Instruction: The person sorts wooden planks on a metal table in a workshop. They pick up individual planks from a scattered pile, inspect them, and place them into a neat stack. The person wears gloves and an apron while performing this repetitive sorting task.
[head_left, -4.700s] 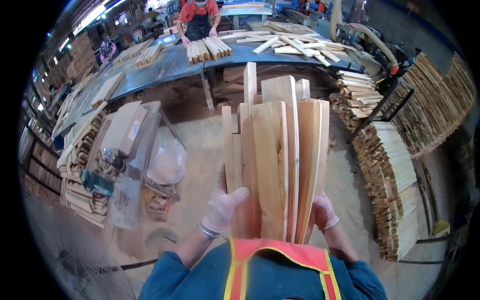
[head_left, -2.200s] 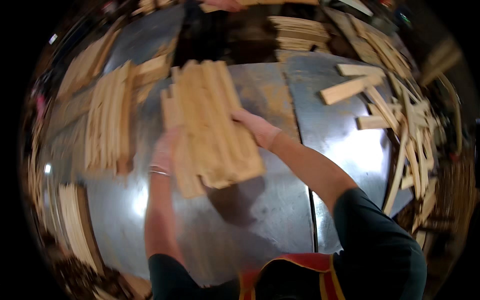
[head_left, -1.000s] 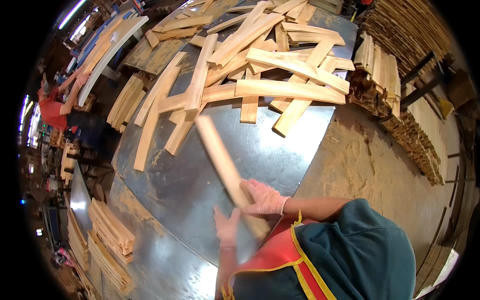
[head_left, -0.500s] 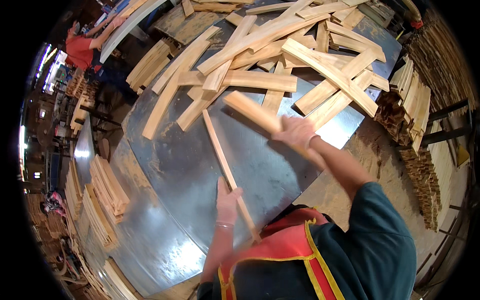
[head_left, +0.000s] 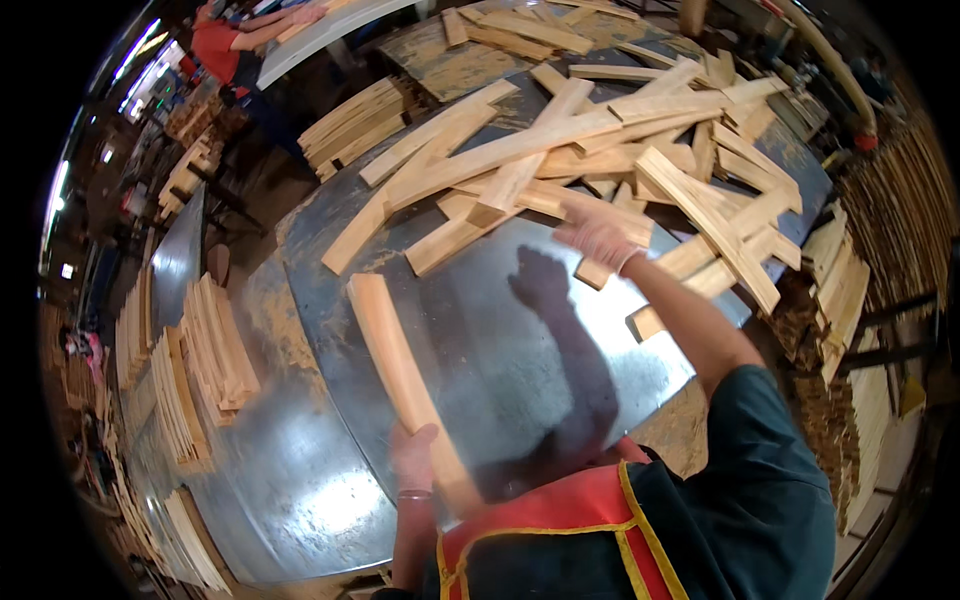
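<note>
A curved, pale wooden slat (head_left: 395, 350) stretches from the middle of the metal table back toward my apron. My left hand (head_left: 412, 458) is closed around its near part, with the thumb over the edge. Whether a second slat lies under it, I cannot tell. My right hand (head_left: 597, 238) is held out above the table at the near edge of a loose heap of wooden slats (head_left: 540, 195). Its fingers are stretched out, slightly blurred, and nothing shows in them. A dark shadow of that arm falls on the tabletop.
Sorted bundles of slats (head_left: 215, 345) stand along the left of the metal table (head_left: 300, 480). Another stack (head_left: 355, 125) sits beyond its far left edge. Tall wood stacks (head_left: 895, 220) line the right. A person in a red shirt (head_left: 215, 50) works at a far-left bench.
The slat from my right hand now appears in my left, where a narrow strip showed before. My right hand has let go and moved up toward the heap. The view has shifted slightly.
</note>
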